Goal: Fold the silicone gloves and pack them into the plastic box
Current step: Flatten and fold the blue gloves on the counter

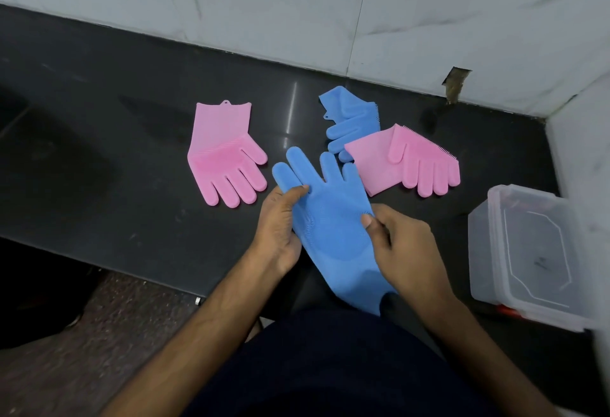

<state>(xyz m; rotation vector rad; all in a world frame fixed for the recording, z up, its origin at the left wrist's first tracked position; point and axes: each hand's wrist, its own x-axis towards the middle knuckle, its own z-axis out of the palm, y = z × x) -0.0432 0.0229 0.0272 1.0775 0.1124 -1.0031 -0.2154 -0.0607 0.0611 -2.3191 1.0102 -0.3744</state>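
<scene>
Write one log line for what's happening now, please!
hands: left hand and right hand hold blue glove | folded: none | plastic box: holds no gloves

Dark glossy worktop (99, 93) catching a light streak, white marbled wall tiles (297, 4) behind, speckled floor (109, 327) below left.

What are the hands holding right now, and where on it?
Both hands hold the unfolded blue glove by its palm edges: left hand near the thumb side, right hand on the opposite edge.
</scene>
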